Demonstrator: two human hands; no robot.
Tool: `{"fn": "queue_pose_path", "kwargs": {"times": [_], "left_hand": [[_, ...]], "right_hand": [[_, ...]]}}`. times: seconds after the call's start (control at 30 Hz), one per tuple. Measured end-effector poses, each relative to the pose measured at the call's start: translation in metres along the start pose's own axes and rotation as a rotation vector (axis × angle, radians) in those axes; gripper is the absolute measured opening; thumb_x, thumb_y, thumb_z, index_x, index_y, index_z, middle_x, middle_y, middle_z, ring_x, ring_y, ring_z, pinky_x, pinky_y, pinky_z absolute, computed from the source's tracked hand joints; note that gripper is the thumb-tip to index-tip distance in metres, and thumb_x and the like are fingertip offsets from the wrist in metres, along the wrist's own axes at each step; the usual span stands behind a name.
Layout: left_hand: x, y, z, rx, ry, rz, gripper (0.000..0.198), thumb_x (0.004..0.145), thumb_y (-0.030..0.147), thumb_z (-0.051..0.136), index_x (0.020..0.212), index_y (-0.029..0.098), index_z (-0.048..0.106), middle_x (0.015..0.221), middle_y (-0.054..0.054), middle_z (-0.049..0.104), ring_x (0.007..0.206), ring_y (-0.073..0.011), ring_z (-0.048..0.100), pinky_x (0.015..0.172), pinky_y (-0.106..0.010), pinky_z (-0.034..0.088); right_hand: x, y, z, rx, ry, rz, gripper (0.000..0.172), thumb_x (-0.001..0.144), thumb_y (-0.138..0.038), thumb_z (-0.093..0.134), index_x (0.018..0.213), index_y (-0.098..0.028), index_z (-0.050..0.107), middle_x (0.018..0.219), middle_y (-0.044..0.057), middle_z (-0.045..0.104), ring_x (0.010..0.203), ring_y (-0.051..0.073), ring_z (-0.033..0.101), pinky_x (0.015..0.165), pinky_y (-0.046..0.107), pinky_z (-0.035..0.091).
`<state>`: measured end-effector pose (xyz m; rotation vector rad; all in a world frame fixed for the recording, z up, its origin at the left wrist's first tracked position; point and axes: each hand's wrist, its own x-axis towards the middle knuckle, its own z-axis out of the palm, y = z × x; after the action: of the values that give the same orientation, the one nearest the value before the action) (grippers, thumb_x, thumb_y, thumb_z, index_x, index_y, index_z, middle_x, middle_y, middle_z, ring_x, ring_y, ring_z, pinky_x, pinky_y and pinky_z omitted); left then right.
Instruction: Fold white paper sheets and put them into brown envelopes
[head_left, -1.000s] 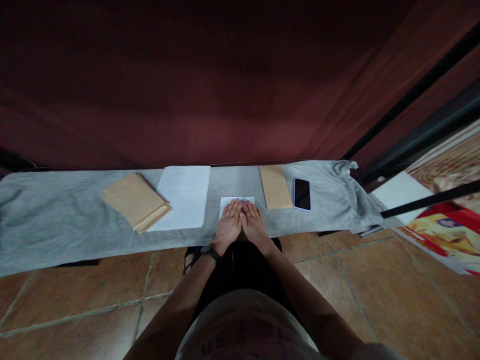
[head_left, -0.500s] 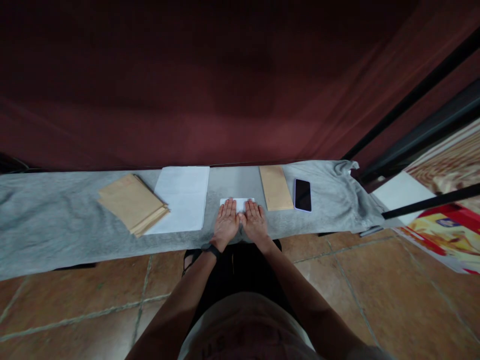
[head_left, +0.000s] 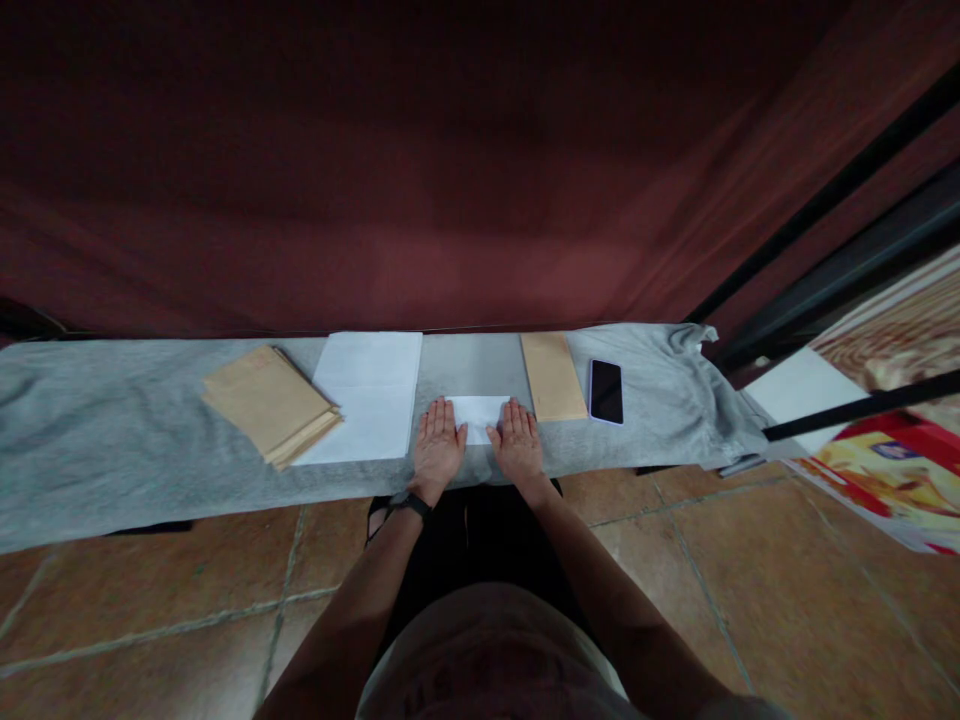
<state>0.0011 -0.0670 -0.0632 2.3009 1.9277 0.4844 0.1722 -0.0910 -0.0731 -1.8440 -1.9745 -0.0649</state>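
Note:
A small folded sheet of white paper (head_left: pixel 480 418) lies flat on the grey cloth in front of me. My left hand (head_left: pixel 439 442) rests palm down over its left end, fingers stretched out, a dark band on the wrist. Over the right end lies my right hand (head_left: pixel 517 440), also flat with fingers extended. The paper's middle shows between the two thumbs; its ends are partly hidden under the hands. To the right lies a single brown envelope (head_left: pixel 555 375). On the left is a stack of white paper sheets (head_left: pixel 371 395).
Several brown envelopes (head_left: pixel 270 400) overlap the white stack's left side. A phone (head_left: pixel 606 391) lies right of the single envelope. The grey cloth (head_left: pixel 667 400) covers a narrow surface against a dark red panel (head_left: pixel 480 270). A printed box (head_left: pixel 892 475) and black bars stand at the right.
My hands have slid apart, the left one leftward and the right one slightly rightward, uncovering more of the folded paper's middle. Both stay flat.

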Motion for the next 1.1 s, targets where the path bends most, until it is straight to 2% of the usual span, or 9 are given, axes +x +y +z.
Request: {"fn": "queue_pose_path", "kwargs": {"times": [0.2,0.33,0.43,0.53,0.63,0.7,0.87,1.1], "left_hand": [[-0.007,-0.005,-0.001,0.013,0.043,-0.035,0.065,0.102,0.038,0.030,0.155,0.001,0.033,0.161,-0.022,0.034,0.153,-0.0307,0.027,0.124,-0.051,0.026],[-0.011,-0.007,-0.005,0.000,0.059,-0.037,0.063,0.102,0.037,0.029,0.154,0.001,0.035,0.160,-0.022,0.036,0.152,-0.0310,0.028,0.123,-0.052,0.028],[-0.012,-0.001,-0.010,-0.008,0.060,0.000,0.061,0.103,0.036,0.028,0.154,0.005,0.036,0.160,-0.019,0.038,0.153,-0.0293,0.027,0.124,-0.053,0.026],[-0.011,0.012,-0.014,-0.036,-0.019,0.150,0.057,0.104,0.033,0.025,0.154,0.009,0.038,0.161,-0.013,0.038,0.154,-0.0242,0.025,0.127,-0.048,0.022],[-0.008,0.021,-0.016,-0.091,-0.164,0.324,0.055,0.105,0.029,0.020,0.154,0.014,0.040,0.160,-0.008,0.041,0.152,-0.0177,0.029,0.127,-0.042,0.023],[-0.005,0.023,-0.016,-0.105,-0.233,0.387,0.055,0.105,0.028,0.019,0.152,0.017,0.043,0.160,-0.005,0.042,0.151,-0.0160,0.031,0.126,-0.041,0.024],[0.007,0.028,-0.014,-0.052,-0.289,0.424,0.053,0.105,0.033,0.023,0.152,0.021,0.044,0.162,-0.003,0.038,0.153,-0.0194,0.027,0.127,-0.045,0.020],[0.027,0.042,-0.007,-0.053,-0.321,0.430,0.053,0.105,0.038,0.025,0.154,0.025,0.042,0.161,-0.001,0.039,0.153,-0.0190,0.026,0.127,-0.046,0.018]], "right_hand": [[-0.007,0.002,-0.003,-0.034,-0.014,0.020,0.068,0.105,-0.045,0.039,0.152,0.005,0.037,0.156,0.029,0.039,0.147,0.035,0.038,0.120,0.051,0.032],[-0.009,0.004,-0.005,0.017,0.012,0.026,0.063,0.106,-0.043,0.036,0.153,-0.001,0.038,0.155,0.026,0.041,0.146,0.033,0.040,0.118,0.053,0.034],[-0.007,0.000,-0.009,0.058,-0.014,0.010,0.058,0.107,-0.040,0.033,0.153,-0.004,0.039,0.155,0.023,0.044,0.146,0.031,0.041,0.118,0.052,0.034],[-0.008,-0.008,-0.015,0.103,-0.077,-0.039,0.052,0.108,-0.036,0.032,0.149,-0.008,0.046,0.154,0.018,0.048,0.146,0.027,0.042,0.120,0.049,0.032],[-0.015,-0.012,-0.019,0.134,-0.116,-0.084,0.049,0.108,-0.032,0.030,0.148,-0.011,0.050,0.153,0.014,0.051,0.145,0.025,0.043,0.122,0.048,0.029],[-0.023,-0.011,-0.022,0.139,-0.129,-0.108,0.049,0.108,-0.031,0.029,0.149,-0.012,0.049,0.152,0.012,0.051,0.145,0.023,0.043,0.122,0.046,0.029],[-0.042,-0.002,-0.024,0.107,-0.112,-0.167,0.048,0.107,-0.031,0.036,0.148,-0.009,0.049,0.154,0.013,0.049,0.147,0.024,0.041,0.123,0.046,0.029],[-0.042,-0.002,-0.024,0.104,-0.112,-0.161,0.045,0.103,-0.028,0.043,0.141,-0.009,0.056,0.143,0.015,0.061,0.141,0.025,0.048,0.122,0.047,0.032]]}}
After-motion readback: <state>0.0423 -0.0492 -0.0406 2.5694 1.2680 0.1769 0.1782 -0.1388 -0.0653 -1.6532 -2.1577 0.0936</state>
